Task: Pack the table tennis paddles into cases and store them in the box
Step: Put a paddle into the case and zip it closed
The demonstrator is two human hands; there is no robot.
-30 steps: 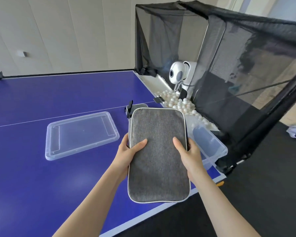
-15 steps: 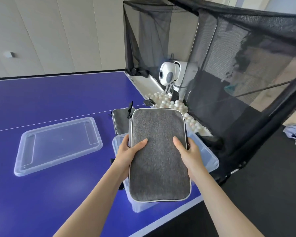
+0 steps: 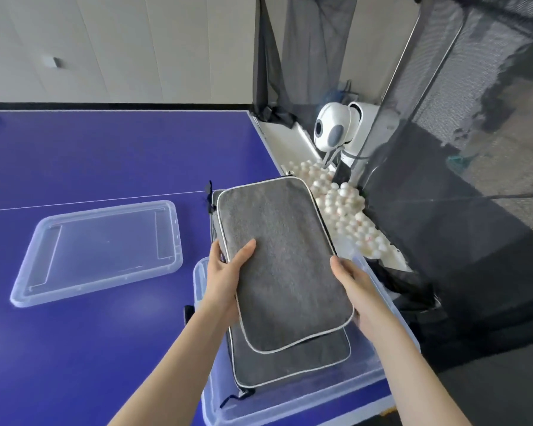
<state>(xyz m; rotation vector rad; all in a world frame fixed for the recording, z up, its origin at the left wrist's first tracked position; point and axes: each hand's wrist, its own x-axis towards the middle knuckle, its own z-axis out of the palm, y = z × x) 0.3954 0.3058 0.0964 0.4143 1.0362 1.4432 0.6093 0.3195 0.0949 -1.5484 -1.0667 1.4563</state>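
Observation:
I hold a grey zipped paddle case [image 3: 285, 262] with white piping by both long sides. My left hand [image 3: 225, 278] grips its left edge with the thumb on top. My right hand [image 3: 356, 290] grips the right edge the same way. The case hangs tilted over a clear plastic box [image 3: 290, 401] at the near right corner of the blue table [image 3: 105, 155]. Inside the box lies a second grey case [image 3: 293, 361], partly hidden under the one I hold.
The box's clear lid [image 3: 99, 250] lies flat on the table to the left. A white ball machine [image 3: 336, 127] and a heap of white balls [image 3: 348, 207] sit inside the black catch net [image 3: 443, 179] at the right. The table's edge runs just beyond the box.
The view has shifted down and right. The held case has moved over the box, and the second case inside the box has come into view beneath it. Both hands keep their grip.

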